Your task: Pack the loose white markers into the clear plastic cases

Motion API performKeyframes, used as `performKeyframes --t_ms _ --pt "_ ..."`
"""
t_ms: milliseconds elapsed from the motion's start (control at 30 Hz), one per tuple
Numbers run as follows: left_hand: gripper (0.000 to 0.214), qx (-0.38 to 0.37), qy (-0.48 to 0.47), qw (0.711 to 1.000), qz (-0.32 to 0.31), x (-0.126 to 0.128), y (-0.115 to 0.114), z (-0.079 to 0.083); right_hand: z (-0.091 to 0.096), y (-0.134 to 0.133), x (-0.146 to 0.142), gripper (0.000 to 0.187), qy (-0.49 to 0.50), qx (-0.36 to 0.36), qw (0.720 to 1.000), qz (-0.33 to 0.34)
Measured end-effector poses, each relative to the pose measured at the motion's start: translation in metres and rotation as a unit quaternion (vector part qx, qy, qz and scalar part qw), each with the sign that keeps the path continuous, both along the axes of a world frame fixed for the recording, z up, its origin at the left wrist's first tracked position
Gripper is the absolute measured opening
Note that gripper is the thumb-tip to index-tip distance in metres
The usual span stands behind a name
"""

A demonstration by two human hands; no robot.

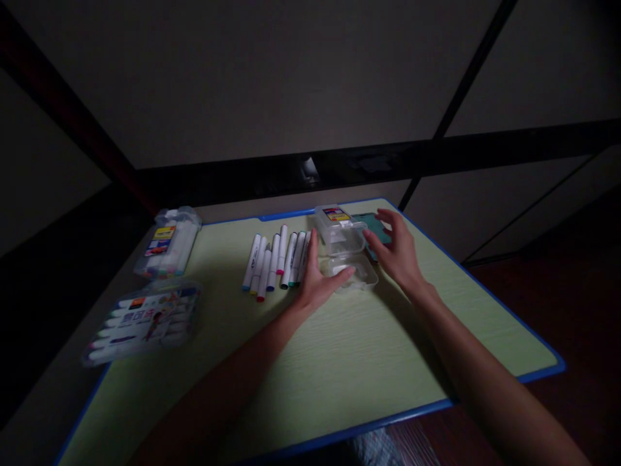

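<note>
A clear plastic marker box (345,249) lies open on the pale green table (339,362), its labelled lid tilted back. My left hand (321,278) rests against the box's left side, thumb along its front edge, fingers stretched out. My right hand (398,252) hovers at the box's right side with fingers spread, holding nothing. Several white markers (277,262) with coloured caps lie in a row just left of my left hand.
A teal phone-like object (376,226) lies behind my right hand. Two more marker packs sit at the table's left edge: an upright clear box (167,244) and a flat pack (143,320). The table has a blue rim (543,375). Dark rails cross behind.
</note>
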State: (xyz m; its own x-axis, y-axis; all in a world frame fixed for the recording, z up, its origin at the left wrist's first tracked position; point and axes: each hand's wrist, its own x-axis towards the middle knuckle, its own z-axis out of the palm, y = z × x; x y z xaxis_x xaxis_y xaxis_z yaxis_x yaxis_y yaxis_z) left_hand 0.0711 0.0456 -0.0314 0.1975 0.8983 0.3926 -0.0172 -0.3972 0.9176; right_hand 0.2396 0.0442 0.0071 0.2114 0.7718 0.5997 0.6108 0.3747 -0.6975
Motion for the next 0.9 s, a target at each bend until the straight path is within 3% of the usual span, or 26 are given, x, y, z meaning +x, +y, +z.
performKeyframes --t_ms 67,100,200,333,400,533,600,667,767,900 --pt "0.094 0.024 0.002 0.999 0.028 -0.001 0.0 0.001 0.007 -0.005 -0.002 0.024 -0.066 0.054 0.996 -0.038" --pt "0.089 0.039 0.005 0.999 0.036 -0.001 -0.001 0.001 0.01 -0.007 -0.004 0.022 -0.089 0.074 0.992 -0.049" --pt "0.076 0.095 0.015 0.994 0.048 -0.002 -0.006 0.007 0.016 -0.014 -0.01 0.036 -0.123 0.112 0.985 -0.054" --pt "0.048 0.142 0.002 0.988 0.057 -0.002 -0.005 0.029 0.017 -0.022 -0.018 0.04 -0.198 0.138 0.97 0.011" --pt "0.035 0.115 0.033 0.992 0.042 -0.006 0.001 0.047 0.016 -0.024 -0.021 0.038 -0.272 0.165 0.946 0.055" --pt "0.017 -0.013 0.158 0.987 -0.005 -0.033 0.023 0.081 0.017 -0.029 -0.031 0.037 -0.366 0.192 0.9 0.14" --pt "0.011 -0.046 0.222 0.974 -0.022 -0.058 0.036 0.093 0.017 -0.032 -0.038 0.038 -0.377 0.203 0.888 0.166" --pt "0.012 -0.056 0.284 0.957 0.031 -0.087 0.046 0.1 0.017 -0.037 -0.046 0.04 -0.382 0.22 0.877 0.19" --pt "0.015 -0.07 0.429 0.895 0.094 -0.13 0.057 0.106 0.016 -0.044 -0.056 0.038 -0.388 0.24 0.863 0.219" --pt "0.013 -0.122 0.532 0.832 0.093 -0.164 0.061 0.107 0.015 -0.051 -0.065 0.038 -0.39 0.261 0.848 0.247"
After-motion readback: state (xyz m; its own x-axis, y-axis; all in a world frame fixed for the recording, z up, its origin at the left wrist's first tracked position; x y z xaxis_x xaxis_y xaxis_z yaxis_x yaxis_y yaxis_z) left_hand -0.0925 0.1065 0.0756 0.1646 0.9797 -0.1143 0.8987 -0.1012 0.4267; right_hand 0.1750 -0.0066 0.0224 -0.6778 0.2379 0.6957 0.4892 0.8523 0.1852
